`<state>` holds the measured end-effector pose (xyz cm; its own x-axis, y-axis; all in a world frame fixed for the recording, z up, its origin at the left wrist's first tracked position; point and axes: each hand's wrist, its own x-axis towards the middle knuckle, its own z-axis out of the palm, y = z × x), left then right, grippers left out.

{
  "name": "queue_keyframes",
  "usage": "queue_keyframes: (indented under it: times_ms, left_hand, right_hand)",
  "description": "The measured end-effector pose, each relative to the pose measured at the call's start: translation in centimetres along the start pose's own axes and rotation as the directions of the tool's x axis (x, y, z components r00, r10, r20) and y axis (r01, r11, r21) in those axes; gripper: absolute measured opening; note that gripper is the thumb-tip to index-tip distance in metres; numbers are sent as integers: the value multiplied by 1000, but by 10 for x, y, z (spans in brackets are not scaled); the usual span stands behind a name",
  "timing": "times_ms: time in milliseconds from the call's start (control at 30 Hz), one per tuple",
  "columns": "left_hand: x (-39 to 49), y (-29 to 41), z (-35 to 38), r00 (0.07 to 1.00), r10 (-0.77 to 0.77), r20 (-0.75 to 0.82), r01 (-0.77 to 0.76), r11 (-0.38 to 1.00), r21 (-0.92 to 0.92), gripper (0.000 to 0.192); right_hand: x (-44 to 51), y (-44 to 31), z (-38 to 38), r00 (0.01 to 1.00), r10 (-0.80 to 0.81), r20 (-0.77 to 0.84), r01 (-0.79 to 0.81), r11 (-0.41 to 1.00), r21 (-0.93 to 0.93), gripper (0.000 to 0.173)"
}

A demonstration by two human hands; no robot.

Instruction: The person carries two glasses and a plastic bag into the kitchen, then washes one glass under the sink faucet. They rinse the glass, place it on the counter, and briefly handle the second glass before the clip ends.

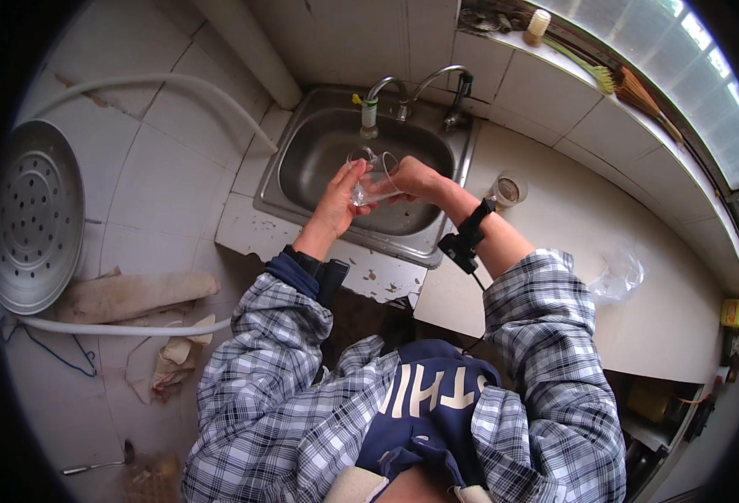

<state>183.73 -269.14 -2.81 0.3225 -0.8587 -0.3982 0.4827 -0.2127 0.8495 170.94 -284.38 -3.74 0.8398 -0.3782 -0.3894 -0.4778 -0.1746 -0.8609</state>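
Observation:
Over the stainless steel sink (306,170), a clear glass mug (376,176) is tilted on its side, its handle upward. My left hand (337,200) grips it around the base end. At the mouth end, my right hand (417,178) is closed about the rim; some of its fingers show through the glass, and whether they are inside or behind it is unclear. Just above the mug hangs a gooseneck faucet (369,113) with a green and clear nozzle. Whether water is running cannot be made out.
Right of the sink, a glass (509,190) with dark contents and a clear plastic bag (618,276) lie on the countertop (552,251). A second faucet (454,113) stands behind. Brushes (640,94) line the sill. Leftward hang a perforated metal steamer tray (39,217) and a white hose (175,78).

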Motion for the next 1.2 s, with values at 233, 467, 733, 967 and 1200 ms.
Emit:
queue_keyframes:
  times_ms: [233, 467, 733, 967, 1200]
  left_hand:
    - [-3, 8, -5, 964, -241, 113, 251, 964, -88, 48]
    - [2, -9, -3, 993, -21, -116, 4, 990, -143, 44]
    - [7, -26, -9, 941, -36, -337, -47, 971, -236, 49]
    - [6, -32, 4, 977, -55, -208, -15, 948, -319, 40]
    - [9, -18, -24, 970, -211, -117, 169, 940, -296, 39]
  right_hand:
    - [13, -32, -2, 853, -512, -101, 253, 574, -779, 21]
    - [21, -19, 4, 992, -47, -117, 22, 979, -202, 24]
    - [-6, -24, 3, 877, -304, -372, 221, 943, -250, 34]
    - [6, -25, 16, 901, -304, 308, 254, 948, 193, 31]
    - [4, -29, 23, 800, -503, 326, 578, 792, -197, 23]
